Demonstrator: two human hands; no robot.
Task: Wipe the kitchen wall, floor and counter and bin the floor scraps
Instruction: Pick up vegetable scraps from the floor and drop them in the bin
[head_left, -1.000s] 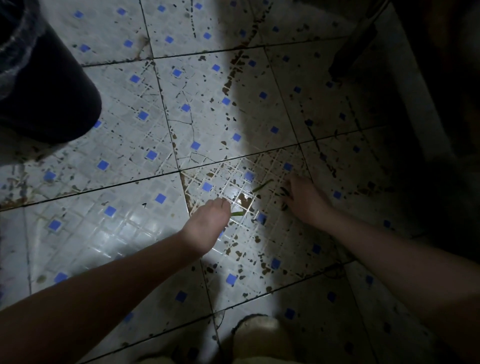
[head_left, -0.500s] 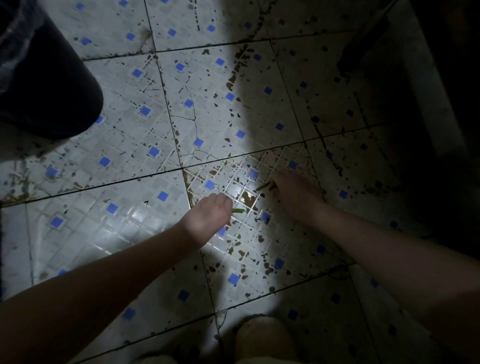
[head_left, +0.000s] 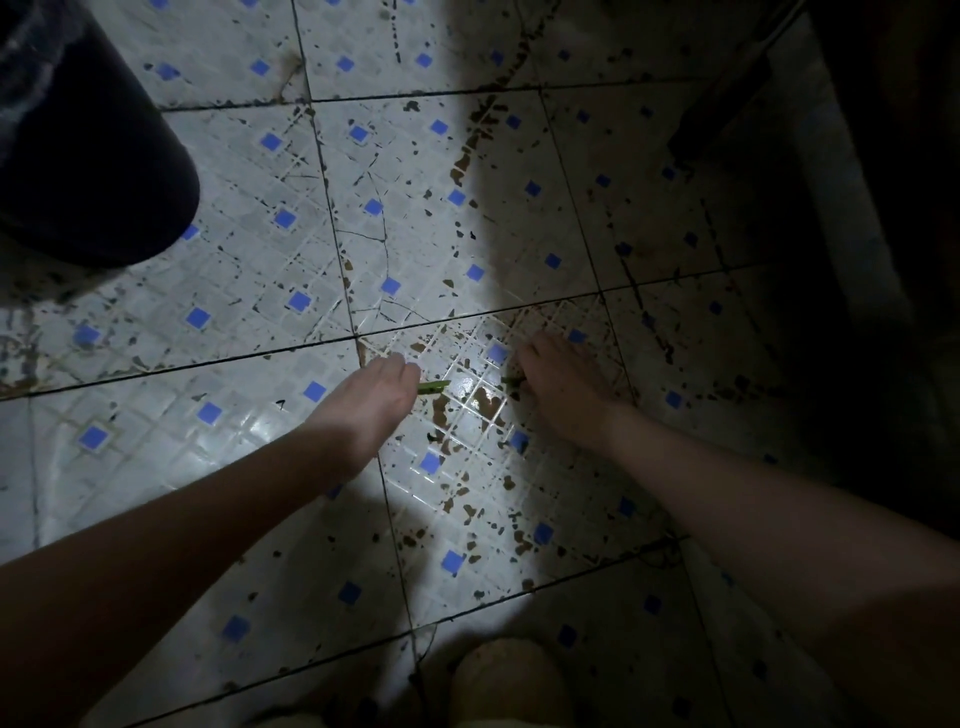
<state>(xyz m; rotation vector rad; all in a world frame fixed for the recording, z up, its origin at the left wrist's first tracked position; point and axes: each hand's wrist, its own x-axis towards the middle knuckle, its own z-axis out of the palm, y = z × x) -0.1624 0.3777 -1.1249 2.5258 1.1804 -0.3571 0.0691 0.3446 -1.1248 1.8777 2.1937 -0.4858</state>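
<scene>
**Inspector:** Start with the largest item.

**Operator:** I see the tiled floor (head_left: 249, 467), white with small blue squares and flecked with brown stains (head_left: 488, 402). Its right edge lies in deep shadow. A dark bin (head_left: 93, 171) stands at the far left corner of the part I can see.

**Inspector:** And the hands?

**Operator:** Both reach down to the lit, stained patch near the middle of the floor. The left hand (head_left: 374, 397) has its fingers curled together, pinching a green scrap (head_left: 435, 386) whose end sticks out toward the other hand. The right hand (head_left: 566, 392) lies knuckles up, with its fingertips on the floor at a smaller green bit (head_left: 511, 382). I cannot tell whether it grips that bit or only touches it. The two hands are near each other, not touching.
</scene>
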